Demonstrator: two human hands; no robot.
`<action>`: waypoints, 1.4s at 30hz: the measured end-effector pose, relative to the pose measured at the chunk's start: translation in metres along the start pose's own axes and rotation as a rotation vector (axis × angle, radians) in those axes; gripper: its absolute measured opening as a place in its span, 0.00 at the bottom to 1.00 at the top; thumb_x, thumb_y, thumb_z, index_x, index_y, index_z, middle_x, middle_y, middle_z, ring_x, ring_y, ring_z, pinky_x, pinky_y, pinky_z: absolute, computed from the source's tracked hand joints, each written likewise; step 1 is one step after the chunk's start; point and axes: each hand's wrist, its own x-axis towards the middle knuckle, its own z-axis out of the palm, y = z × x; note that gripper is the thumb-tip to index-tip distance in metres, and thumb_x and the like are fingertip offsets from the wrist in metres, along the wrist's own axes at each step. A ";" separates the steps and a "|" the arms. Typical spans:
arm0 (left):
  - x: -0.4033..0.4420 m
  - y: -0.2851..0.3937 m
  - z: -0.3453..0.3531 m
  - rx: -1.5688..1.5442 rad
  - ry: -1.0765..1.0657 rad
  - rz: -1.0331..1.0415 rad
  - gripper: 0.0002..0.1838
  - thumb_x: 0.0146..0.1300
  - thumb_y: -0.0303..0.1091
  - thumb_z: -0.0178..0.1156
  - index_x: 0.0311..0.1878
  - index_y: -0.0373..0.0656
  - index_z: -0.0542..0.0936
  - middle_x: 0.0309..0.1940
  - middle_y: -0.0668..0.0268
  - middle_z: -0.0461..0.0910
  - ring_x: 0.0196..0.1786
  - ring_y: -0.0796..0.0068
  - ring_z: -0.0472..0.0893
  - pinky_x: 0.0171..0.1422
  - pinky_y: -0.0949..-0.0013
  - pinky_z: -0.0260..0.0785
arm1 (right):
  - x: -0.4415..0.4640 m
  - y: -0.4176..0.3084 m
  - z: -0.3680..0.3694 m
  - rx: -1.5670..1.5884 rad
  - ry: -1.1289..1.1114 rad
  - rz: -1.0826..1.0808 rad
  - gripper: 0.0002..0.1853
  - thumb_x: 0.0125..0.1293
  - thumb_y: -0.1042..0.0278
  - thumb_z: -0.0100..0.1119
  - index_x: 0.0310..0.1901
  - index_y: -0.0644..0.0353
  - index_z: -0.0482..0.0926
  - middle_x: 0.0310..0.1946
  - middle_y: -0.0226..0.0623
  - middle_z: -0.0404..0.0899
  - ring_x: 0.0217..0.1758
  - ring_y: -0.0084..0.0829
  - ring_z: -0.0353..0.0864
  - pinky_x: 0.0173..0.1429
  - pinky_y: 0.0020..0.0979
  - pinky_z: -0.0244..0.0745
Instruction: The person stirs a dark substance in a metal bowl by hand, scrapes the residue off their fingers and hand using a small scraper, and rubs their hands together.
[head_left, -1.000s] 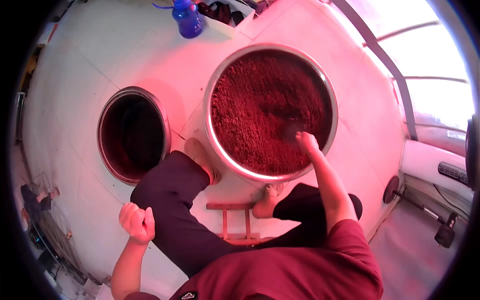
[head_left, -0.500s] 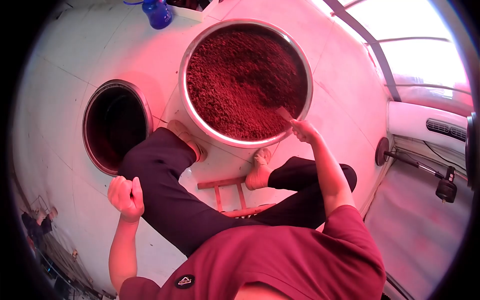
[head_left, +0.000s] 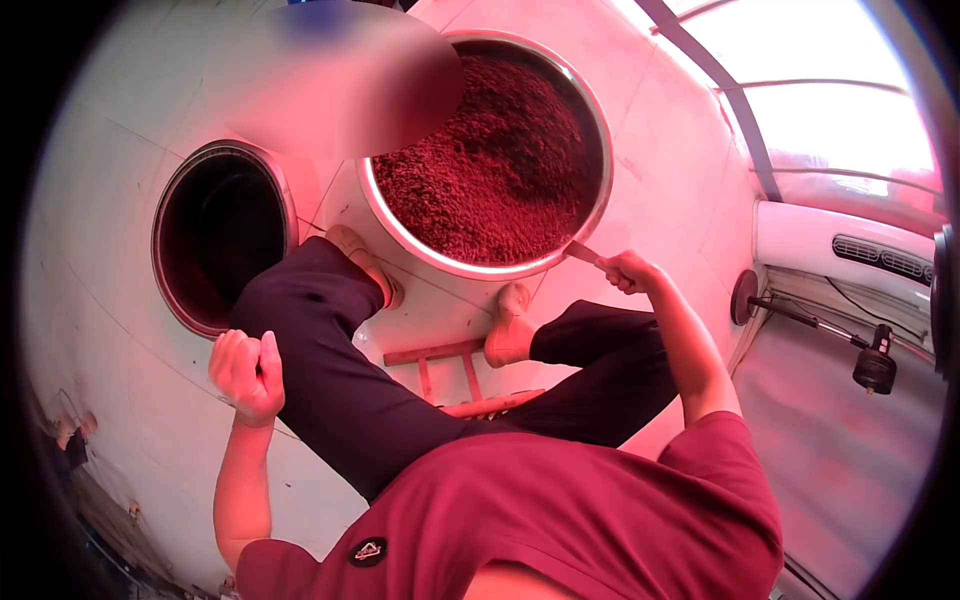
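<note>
dark bucket [head_left: 187, 287] at left of frame, left hand [head_left: 247, 378] curled in a fist, thumb up, lower left near the bent knee [head_left: 290, 300]. big round basin [head_left: 500, 270] upper center, piled with dark granules [head_left: 500, 170]; flat tool [head_left: 584, 253] at its lower-right rim, handle end gripped in right hand [head_left: 630, 272], right of center.

Right grip [head_left: 629, 271] holds flat tool [head_left: 584, 253] at basin [head_left: 500, 272] rim; left grip [head_left: 246, 378] fisted.
</note>
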 end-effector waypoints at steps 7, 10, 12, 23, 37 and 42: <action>0.000 -0.005 -0.001 -0.009 0.015 -0.003 0.18 0.55 0.17 0.57 0.19 0.42 0.59 0.14 0.66 0.53 0.17 0.69 0.54 0.22 0.66 0.45 | 0.059 -0.025 0.027 -1.153 0.790 -0.326 0.13 0.70 0.58 0.46 0.53 0.43 0.73 0.37 0.44 0.79 0.43 0.42 0.82 0.41 0.45 0.78; -0.002 -0.007 -0.002 -0.001 0.016 -0.009 0.18 0.55 0.17 0.57 0.19 0.42 0.59 0.14 0.66 0.53 0.17 0.69 0.54 0.22 0.66 0.45 | 0.064 0.014 0.038 -1.371 0.827 -0.450 0.24 0.69 0.68 0.45 0.65 0.38 0.63 0.43 0.44 0.76 0.45 0.46 0.81 0.40 0.45 0.79; -0.004 -0.005 -0.004 0.005 0.012 -0.014 0.18 0.55 0.17 0.57 0.19 0.42 0.59 0.14 0.66 0.53 0.17 0.69 0.54 0.22 0.66 0.45 | 0.062 0.027 0.038 -1.462 0.808 -0.430 0.28 0.66 0.70 0.47 0.67 0.38 0.61 0.42 0.45 0.75 0.41 0.44 0.82 0.38 0.43 0.79; -0.004 -0.004 -0.002 -0.028 -0.018 -0.034 0.18 0.58 0.16 0.55 0.20 0.41 0.59 0.16 0.64 0.54 0.19 0.66 0.56 0.24 0.64 0.47 | 0.021 -0.027 -0.007 -0.917 0.767 -0.520 0.13 0.67 0.55 0.51 0.42 0.53 0.79 0.34 0.50 0.81 0.38 0.52 0.81 0.41 0.50 0.74; 0.004 -0.004 0.009 0.035 0.018 0.001 0.17 0.62 0.20 0.54 0.20 0.38 0.59 0.18 0.57 0.56 0.22 0.58 0.61 0.27 0.58 0.50 | 0.062 0.022 0.140 -0.251 0.718 -0.694 0.14 0.67 0.53 0.50 0.42 0.56 0.72 0.29 0.54 0.80 0.34 0.58 0.80 0.37 0.56 0.73; 0.038 0.007 0.029 0.013 0.007 0.066 0.17 0.63 0.23 0.54 0.20 0.38 0.59 0.17 0.56 0.57 0.22 0.55 0.63 0.28 0.55 0.53 | 0.045 0.047 0.126 -0.423 0.649 -0.574 0.18 0.69 0.50 0.48 0.51 0.53 0.73 0.37 0.54 0.79 0.41 0.57 0.79 0.44 0.54 0.73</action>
